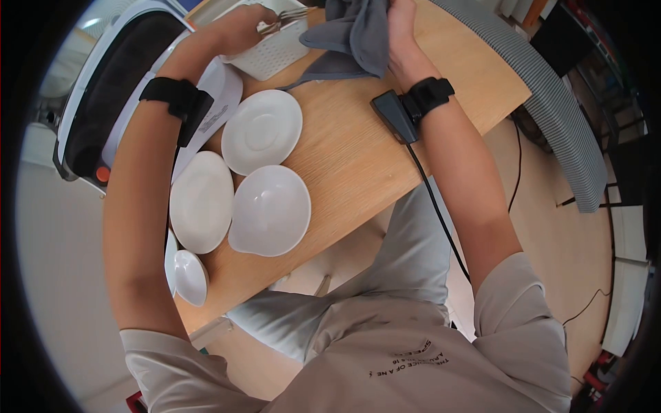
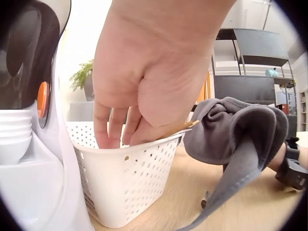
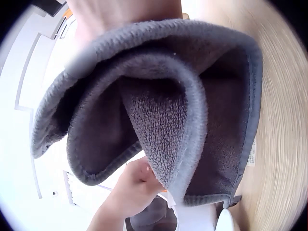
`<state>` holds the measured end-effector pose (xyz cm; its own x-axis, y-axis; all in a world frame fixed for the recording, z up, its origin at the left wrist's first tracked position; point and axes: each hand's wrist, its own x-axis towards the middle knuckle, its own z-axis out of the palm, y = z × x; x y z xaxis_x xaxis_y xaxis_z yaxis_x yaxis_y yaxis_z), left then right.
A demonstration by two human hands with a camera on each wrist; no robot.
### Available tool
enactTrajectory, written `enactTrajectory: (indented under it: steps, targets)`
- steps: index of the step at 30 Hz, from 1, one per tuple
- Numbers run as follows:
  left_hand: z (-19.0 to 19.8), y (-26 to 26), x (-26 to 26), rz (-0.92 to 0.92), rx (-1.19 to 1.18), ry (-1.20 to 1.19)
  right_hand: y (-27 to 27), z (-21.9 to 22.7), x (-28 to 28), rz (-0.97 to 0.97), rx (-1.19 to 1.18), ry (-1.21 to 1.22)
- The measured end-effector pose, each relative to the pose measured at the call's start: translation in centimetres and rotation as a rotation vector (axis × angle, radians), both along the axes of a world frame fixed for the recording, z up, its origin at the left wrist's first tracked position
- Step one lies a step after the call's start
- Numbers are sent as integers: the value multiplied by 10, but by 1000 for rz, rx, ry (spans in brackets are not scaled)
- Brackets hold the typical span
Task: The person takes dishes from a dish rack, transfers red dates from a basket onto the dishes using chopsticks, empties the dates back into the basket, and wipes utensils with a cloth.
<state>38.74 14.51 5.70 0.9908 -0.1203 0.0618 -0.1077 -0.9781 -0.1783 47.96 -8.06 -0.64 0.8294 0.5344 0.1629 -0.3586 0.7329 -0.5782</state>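
In the head view my left hand [image 1: 241, 29] grips several metal forks [image 1: 289, 15] at the white perforated basket [image 1: 272, 58]. The left wrist view has the fingers of this hand [image 2: 144, 82] pointing down over the rim of the basket [image 2: 130, 178], with thin utensil handles beside the thumb. My right hand [image 1: 401, 31] holds a bunched grey cloth [image 1: 351, 41], which hangs down just right of the basket. Folds of the cloth [image 3: 159, 115] hide most of the right hand's fingers in the right wrist view.
White plates [image 1: 261, 131] [image 1: 202, 203], a spouted bowl [image 1: 272, 210] and a small dish [image 1: 191, 277] lie on the wooden table [image 1: 344, 148]. A large white and black appliance [image 1: 103, 89] stands left of them. Cables hang from the wrist straps.
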Motion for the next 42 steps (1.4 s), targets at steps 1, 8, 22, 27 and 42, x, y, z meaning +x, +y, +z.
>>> enactTrajectory:
  steps: [1, 8, 22, 27, 42]
  targets:
    - [2, 4, 6, 35, -103, 57, -1, 1, 0, 37, 5, 30]
    - [13, 11, 18, -8, -267, 63, 5, -23, 28, -31, -56, -43]
    - [10, 13, 44, 155, -307, 119, -1, -10, 11, -101, -138, 75]
    - [20, 16, 26, 158, -330, -33, 2, -13, 15, -147, -197, 70]
    - [115, -49, -255, 78, -839, -784, -11, 10, -18, -202, -1160, -714]
